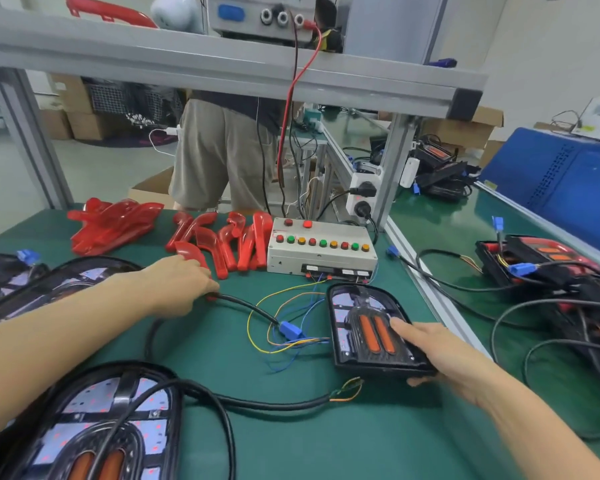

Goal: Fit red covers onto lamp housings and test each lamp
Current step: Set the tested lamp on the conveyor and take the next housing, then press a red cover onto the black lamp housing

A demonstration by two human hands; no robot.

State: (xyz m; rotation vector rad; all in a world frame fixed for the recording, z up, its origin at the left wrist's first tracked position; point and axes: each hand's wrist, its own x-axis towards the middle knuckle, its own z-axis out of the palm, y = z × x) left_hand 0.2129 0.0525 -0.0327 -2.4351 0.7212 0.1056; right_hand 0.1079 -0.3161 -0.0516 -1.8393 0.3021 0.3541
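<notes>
Green bench point(361, 445) | left hand point(179, 284) fingers grasp red cover point(191, 252) | right hand point(440, 355) grips lamp housing point(354, 327) | black cable point(246, 306) between

two hands point(181, 282), one button box point(321, 249), one blue connector point(290, 330) on the green worktop point(291, 445), two piles of red covers point(219, 244), four uncovered lamp housings point(371, 332).

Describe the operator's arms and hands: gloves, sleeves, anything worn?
Both hands are bare: no gloves on the left hand or the right hand. Both forearms are uncovered as far as the frame shows, with no sleeve edge in view. No watch, ring, wrist strap or cable shows on either.
</notes>
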